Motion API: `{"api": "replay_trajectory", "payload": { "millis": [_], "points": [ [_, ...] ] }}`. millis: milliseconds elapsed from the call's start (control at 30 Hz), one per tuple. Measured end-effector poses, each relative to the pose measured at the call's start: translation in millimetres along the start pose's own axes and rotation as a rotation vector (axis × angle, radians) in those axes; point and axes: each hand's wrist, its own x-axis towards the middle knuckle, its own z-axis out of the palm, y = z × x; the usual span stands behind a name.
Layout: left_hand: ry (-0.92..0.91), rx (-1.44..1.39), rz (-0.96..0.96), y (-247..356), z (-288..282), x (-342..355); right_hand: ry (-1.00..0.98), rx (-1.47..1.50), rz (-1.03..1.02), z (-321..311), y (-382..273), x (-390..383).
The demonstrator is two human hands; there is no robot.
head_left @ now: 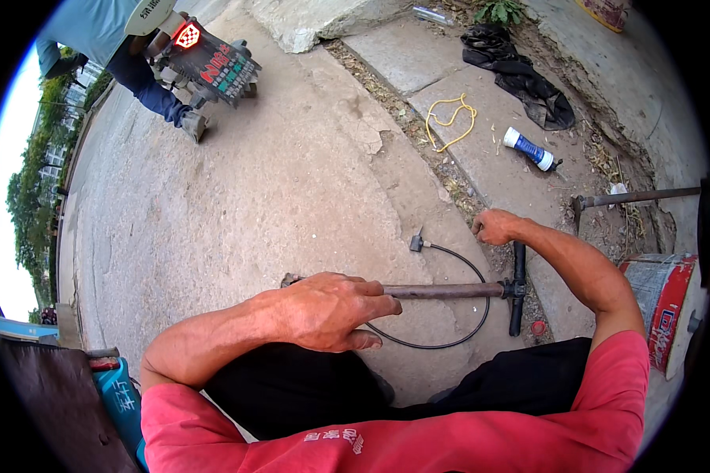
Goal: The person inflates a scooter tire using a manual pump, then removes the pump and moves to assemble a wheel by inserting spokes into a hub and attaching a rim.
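Observation:
A hand pump (450, 291) with a worn brown barrel lies on the concrete between my knees and the road. Its black T-shaped handle (517, 293) points right, and a black hose (476, 268) loops around to a small valve head (416, 243). Over the barrel's left part is my left hand (331, 309), fingers stretched and thumb apart; it hides some of the barrel. My right hand (495, 226) is above the ground just beyond the handle, its fingers curled. Whether anything is inside them is hidden.
A yellow cord (471, 120), a blue-and-white bottle (531, 150) and a black cloth (521, 75) lie on the slabs. At right stand a red-and-grey bucket (663, 303) and a metal bar (639, 197). A person (102, 47) rides a scooter (209, 67) at upper left.

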Motion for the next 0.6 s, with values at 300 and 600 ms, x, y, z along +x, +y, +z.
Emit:
{"api": "replay_trajectory", "payload": {
  "millis": [300, 600],
  "points": [
    [-0.015, 0.001, -0.012, -1.5, 0.7, 0.8, -0.017, -0.001, 0.018, 0.1, 0.4, 2.7],
    [-0.008, -0.004, 0.006, -4.5, 1.6, 1.2, 0.065, 0.033, -0.034, 3.7, 4.2, 2.9]
  ]
}}
